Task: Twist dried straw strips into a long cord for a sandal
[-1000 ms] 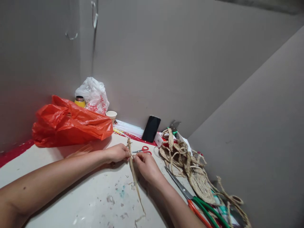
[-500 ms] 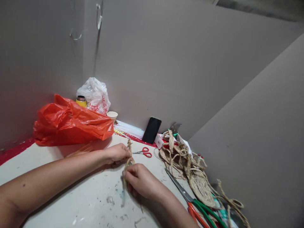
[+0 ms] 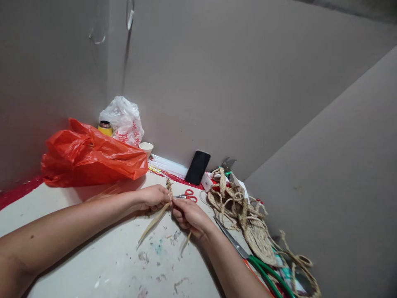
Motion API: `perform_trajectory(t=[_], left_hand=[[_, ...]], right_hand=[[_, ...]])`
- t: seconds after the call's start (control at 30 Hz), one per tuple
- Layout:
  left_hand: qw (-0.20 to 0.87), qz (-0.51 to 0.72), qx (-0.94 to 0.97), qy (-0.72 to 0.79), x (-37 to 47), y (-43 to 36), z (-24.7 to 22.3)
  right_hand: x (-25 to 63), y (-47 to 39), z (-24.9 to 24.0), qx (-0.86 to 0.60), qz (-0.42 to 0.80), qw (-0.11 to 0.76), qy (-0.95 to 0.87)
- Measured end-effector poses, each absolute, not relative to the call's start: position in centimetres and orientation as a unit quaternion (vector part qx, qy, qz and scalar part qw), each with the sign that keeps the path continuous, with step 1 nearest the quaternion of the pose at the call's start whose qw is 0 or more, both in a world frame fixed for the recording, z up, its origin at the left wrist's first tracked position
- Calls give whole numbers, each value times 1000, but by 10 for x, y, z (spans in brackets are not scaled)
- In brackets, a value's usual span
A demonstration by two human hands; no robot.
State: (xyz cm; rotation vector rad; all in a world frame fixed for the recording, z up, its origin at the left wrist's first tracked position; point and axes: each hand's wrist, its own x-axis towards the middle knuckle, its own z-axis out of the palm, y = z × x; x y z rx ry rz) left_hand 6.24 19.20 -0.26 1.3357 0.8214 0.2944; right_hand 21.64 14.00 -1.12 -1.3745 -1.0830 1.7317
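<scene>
Red writing runs across the white bag [image 3: 124,118] at the far left; its characters are too small to read. Five containers show: that bag, one red bag [image 3: 89,159] in front of it, one yellow bottle [image 3: 105,129] with a dark mouth, one cup [image 3: 146,148], and one box [image 3: 206,182] beyond the cord. What the red bag and cup hold is hidden.

The left hand [image 3: 157,195] and right hand [image 3: 188,214] meet fingertip to fingertip, both pinching the near end of one braid [image 3: 169,185], mid-table. Two pale strips [image 3: 154,222] trail toward the near side, one from under each hand. Two scissors lie to the right: a small red-handled pair [image 3: 189,193] just beyond the hands, and a big pair [image 3: 234,240] nearer, beside the heaped cord [image 3: 259,238]. One phone [image 3: 197,167] leans on the far wall [image 3: 198,91].
</scene>
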Motion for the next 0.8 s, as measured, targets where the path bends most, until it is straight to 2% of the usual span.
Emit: perform_trajectory(t=[0.17, 0.3, 0.57, 0.7, 0.8], left_hand=[[661, 120, 646, 361, 59, 195, -5], [590, 94, 718, 356, 54, 200, -5], [291, 93, 855, 419, 57, 184, 20], [188, 75, 879, 432, 69, 164, 16], [160, 42, 902, 399, 76, 147, 11]], right_hand=[[225, 145, -5, -483, 732, 292, -381], [223, 146, -9, -495, 727, 315, -356], [207, 140, -16, -550, 653, 379, -357], [204, 137, -17, -536, 662, 397, -341], [206, 137, -18, -515, 683, 406, -322]])
